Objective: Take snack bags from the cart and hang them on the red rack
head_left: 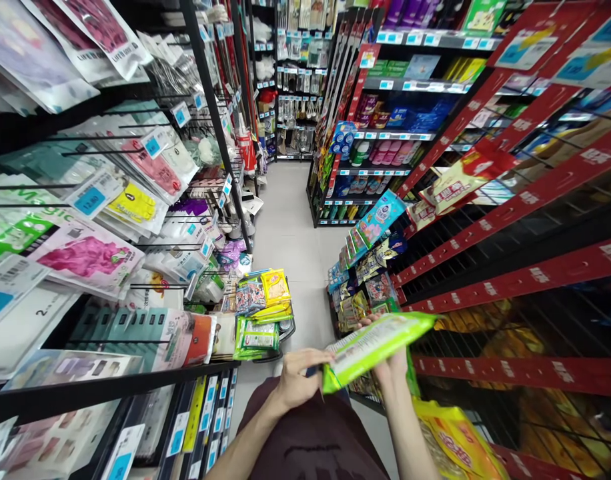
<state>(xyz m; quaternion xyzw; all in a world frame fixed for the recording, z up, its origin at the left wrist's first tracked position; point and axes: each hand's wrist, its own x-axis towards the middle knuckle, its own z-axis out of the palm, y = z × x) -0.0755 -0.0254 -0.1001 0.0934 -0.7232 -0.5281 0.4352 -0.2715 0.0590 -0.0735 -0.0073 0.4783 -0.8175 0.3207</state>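
A green and white snack packet (375, 343) is tilted in front of my body, its printed back partly facing up. My left hand (301, 377) pinches the packet's left end between thumb and fingers. Beneath the packet, my right hand (391, 365) supports it, with some fingertips showing over the far edge and the rest hidden. Close to my right forearm is a yellow packet (450, 437) at the rack. Ahead of my left hand stands a basket or cart (287, 331) holding yellow and green packets (259, 333).
On the left, black shelves carry hanging packs of gloves (85, 253) on metal prongs. A wire rack with red strips (525, 287) runs along the right, with snack packets (370, 230) low on it. Grey floor (293, 227) extends between them towards far shelves (300, 100).
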